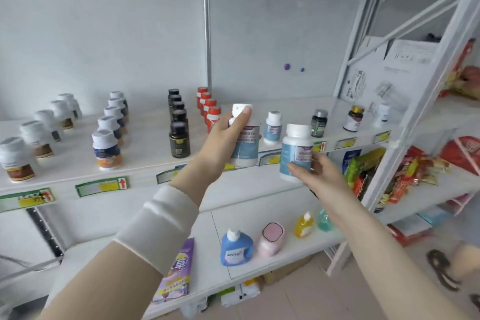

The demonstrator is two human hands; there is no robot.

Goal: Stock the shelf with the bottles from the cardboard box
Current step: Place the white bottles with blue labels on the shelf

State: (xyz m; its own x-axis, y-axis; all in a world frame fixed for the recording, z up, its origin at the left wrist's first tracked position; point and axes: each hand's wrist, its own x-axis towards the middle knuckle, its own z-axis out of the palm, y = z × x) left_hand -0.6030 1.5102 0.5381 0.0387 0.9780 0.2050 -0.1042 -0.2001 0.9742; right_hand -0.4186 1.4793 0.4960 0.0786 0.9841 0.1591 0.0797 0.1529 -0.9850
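White shelf is running along a pale wall, price tags lining its front edge. Person's left hand is gripping the left bottle, white with a blue label. Its fingers are curling round the upper body and one fingertip is lying on the cap. Bottle is staying upright at the shelf's front edge; cannot tell if its base is touching. The right hand is holding the right bottle, same kind, with fingers wrapping its lower part, in the air just in front of the edge. A third bottle of that kind is standing on the shelf between them, further back. White-capped rows, a black row and a red-capped row are standing to the left. On the lower shelf, a blue detergent bottle and a pink container are sitting. Snack packets are filling the rack on the right.
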